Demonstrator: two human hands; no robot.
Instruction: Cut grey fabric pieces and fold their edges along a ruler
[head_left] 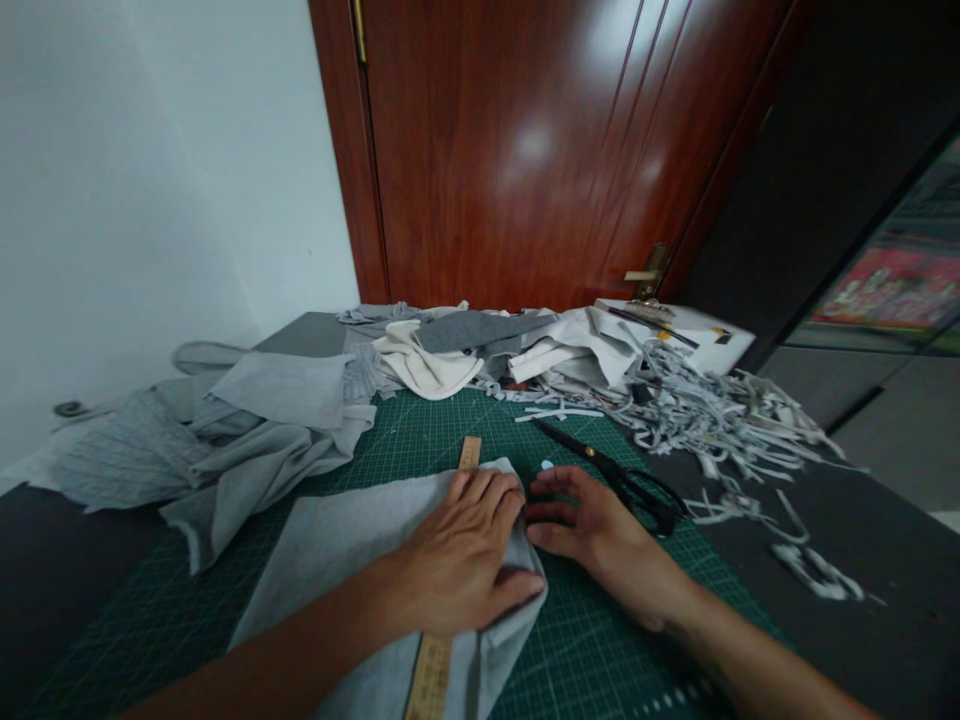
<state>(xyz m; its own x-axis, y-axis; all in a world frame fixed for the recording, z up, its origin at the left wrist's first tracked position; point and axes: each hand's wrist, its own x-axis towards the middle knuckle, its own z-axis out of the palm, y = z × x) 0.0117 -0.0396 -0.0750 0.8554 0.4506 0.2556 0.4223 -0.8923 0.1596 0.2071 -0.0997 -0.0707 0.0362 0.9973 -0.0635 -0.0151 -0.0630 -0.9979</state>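
A piece of grey fabric lies on the green cutting mat, its right edge creased and slightly raised. Across it runs a wooden ruler, its far end sticking out past the cloth. My left hand rests flat over the ruler and fabric, fingers stretched forward and thumb out to the right. Beside the fabric's right edge is my right hand, its fingers loosely curled and apart from the thumb. A small pale blue piece shows just beyond its fingertips; whether they touch it I cannot tell.
Black-handled scissors lie right of my right hand. Crumpled grey cloth is heaped at the left. Fabric pieces line the back. A pile of cut strips and a white box occupy the right. Behind stands a wooden door.
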